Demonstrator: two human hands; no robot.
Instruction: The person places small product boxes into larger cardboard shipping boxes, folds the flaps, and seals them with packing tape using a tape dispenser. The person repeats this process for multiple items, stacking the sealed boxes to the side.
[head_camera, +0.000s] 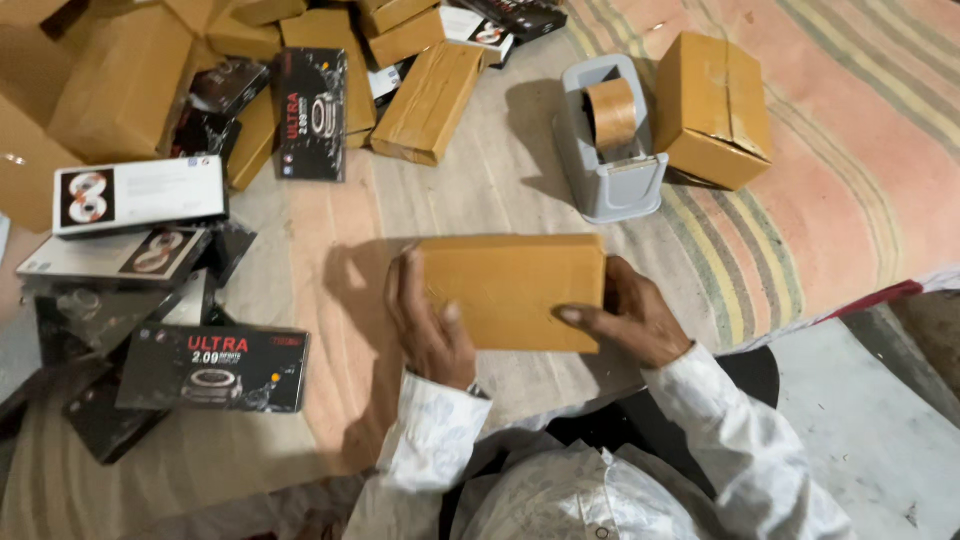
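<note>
Item: 1 flat brown cardboard parcel (510, 290), held level above a striped cloth (850, 150), directly in front of the person.

Left hand (432, 322): laid on the parcel's left end, fingers closed around the edge, thumb on top.

Right hand (632, 318): clasped on the parcel's right end, thumb pressed on the top face.

Beyond it: 1 grey tape dispenser (612, 150) loaded with brown tape; 1 sealed brown box (712, 108) just beside the dispenser.

Left side: black printed cartons (215, 368) and white printed cartons (140, 195), scattered; further brown parcels (428, 100) piled at the far edge.
</note>
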